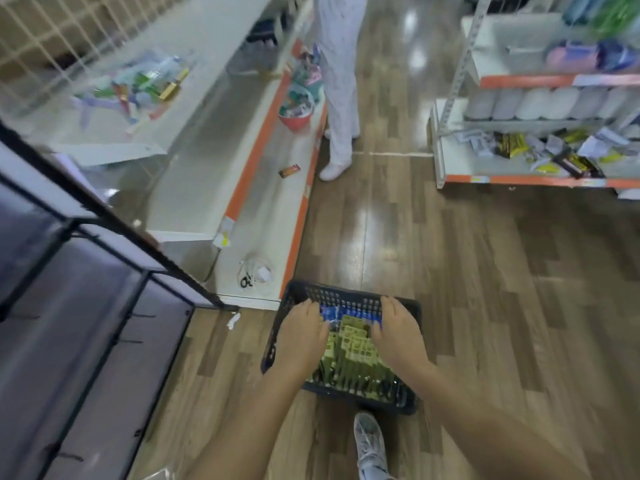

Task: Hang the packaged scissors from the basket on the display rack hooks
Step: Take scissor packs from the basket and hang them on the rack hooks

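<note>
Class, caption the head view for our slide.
Both hands, left hand and right hand, reach into the dark basket of packaged scissors.

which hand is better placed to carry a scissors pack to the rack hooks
Left, probably: the left hand is on the basket's rack side, with the display rack hooks to its left. The right hand would cross over.
</note>
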